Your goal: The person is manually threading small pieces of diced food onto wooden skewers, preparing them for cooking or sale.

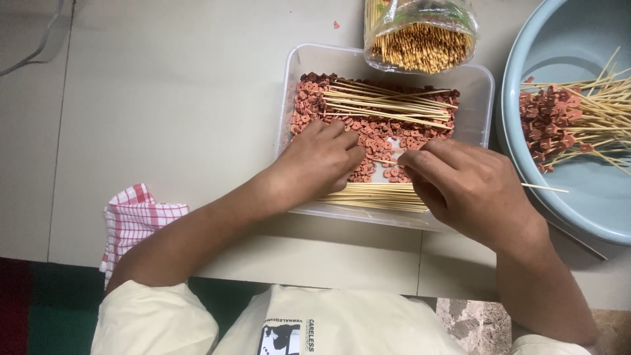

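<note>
We look down on a pale worktop point(164, 98) that fills most of the frame. At the right edge sits a large light-blue basin point(578, 204) holding finished skewers point(565, 118), reddish pieces threaded on bamboo sticks that fan toward the right. In the upper middle stands a clear plastic tray point(483, 85) filled with small reddish-brown meat pieces point(374, 131); a loose bundle of bamboo sticks point(388, 105) lies across the pieces near the top, and a second bundle of sticks point(374, 196) rests along the tray's lower rim. Just above the tray, at the top of the frame, a clear bag of bamboo sticks point(420, 39) shows its open end. At the lower left a red-and-white checked cloth point(135, 220) hangs over the worktop's edge. Our left hand point(322, 158) rests palm down on the pieces in the tray, fingers curled together over them. Our right hand point(470, 187) has its thumb and forefinger pinched on a single bamboo skewer point(545, 189), whose thin end shows past the hand toward the basin, its tip pointing into the tray between the two hands.
</note>
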